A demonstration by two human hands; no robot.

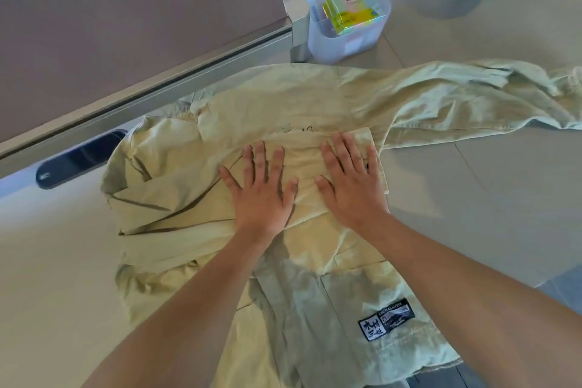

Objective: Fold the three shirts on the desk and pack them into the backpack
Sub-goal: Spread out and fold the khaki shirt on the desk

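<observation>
Near edge: pale green cotton shirt (283,261), creased, spread on the smooth beige bench (472,198), black woven label (386,319) at its hem. My left hand (261,195) and right hand (352,186) lie flat, each grip spread, pressing a folded sleeve. Farther: translucent plastic bin (346,31) holding yellow boxes (349,14).

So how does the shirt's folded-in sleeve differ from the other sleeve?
The folded sleeve lies across the shirt body, pinned flat under the left hand and right hand. The outstretched sleeve trails rightward over the desk, untouched and more rumpled. Both are the same pale green cloth.
</observation>
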